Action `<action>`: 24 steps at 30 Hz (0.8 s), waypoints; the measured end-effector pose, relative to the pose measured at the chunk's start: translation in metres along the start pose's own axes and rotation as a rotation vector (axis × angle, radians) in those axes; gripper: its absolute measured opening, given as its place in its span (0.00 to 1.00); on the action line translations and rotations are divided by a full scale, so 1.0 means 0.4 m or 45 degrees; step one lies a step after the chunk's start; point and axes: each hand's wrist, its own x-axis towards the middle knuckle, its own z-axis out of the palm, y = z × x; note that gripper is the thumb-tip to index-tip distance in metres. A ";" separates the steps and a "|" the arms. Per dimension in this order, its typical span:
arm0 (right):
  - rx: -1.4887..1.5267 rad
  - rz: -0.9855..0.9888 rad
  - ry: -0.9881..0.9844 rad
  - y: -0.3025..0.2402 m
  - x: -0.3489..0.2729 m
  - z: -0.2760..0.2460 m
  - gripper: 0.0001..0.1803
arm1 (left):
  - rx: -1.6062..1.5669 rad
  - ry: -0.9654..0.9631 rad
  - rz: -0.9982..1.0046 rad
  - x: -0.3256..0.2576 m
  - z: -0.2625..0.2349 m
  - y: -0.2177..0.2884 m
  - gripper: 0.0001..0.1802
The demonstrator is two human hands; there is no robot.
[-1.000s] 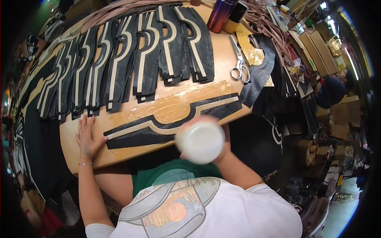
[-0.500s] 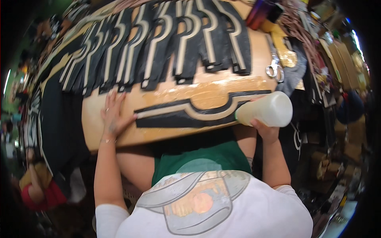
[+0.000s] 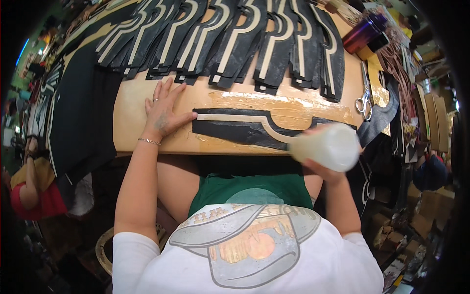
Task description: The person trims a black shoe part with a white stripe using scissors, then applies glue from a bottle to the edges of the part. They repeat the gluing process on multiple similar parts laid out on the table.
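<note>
A black flat piece, leather-like and curved with a cream strip along it, lies near the table's front edge. My left hand rests on the table beside its left end, fingers spread, the thumb tip touching the end. Wrapped round a translucent whitish squeeze bottle, my right hand holds it tilted, its narrow end pointing left over the strip's curve. The bottle is slightly blurred, hides part of the piece's right side, and its tip is hard to make out.
Several similar black pieces with cream strips overlap across the table's far side. Silver scissors lie at the right, near a purple bottle. Black material hangs at the left edge. Another person's arm and red sleeve show far left.
The view has shifted, so the tabletop sits farther right. My right hand has moved the squeeze bottle leftward along the piece. My left hand stays at the piece's left end.
</note>
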 end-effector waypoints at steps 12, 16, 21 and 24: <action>-0.132 -0.215 -0.146 -0.013 0.178 0.242 0.46 | 0.028 -0.057 -0.014 0.007 -0.019 0.008 0.40; 0.262 0.070 -0.150 -0.010 0.080 0.100 0.42 | 0.045 -0.065 0.056 -0.006 -0.043 0.036 0.23; 0.189 0.168 0.269 -0.017 -0.037 -0.061 0.42 | -0.071 -0.141 0.068 -0.007 -0.055 0.095 0.11; 0.167 0.083 0.228 -0.020 -0.017 -0.023 0.42 | -0.183 -0.142 0.017 0.002 -0.036 0.094 0.10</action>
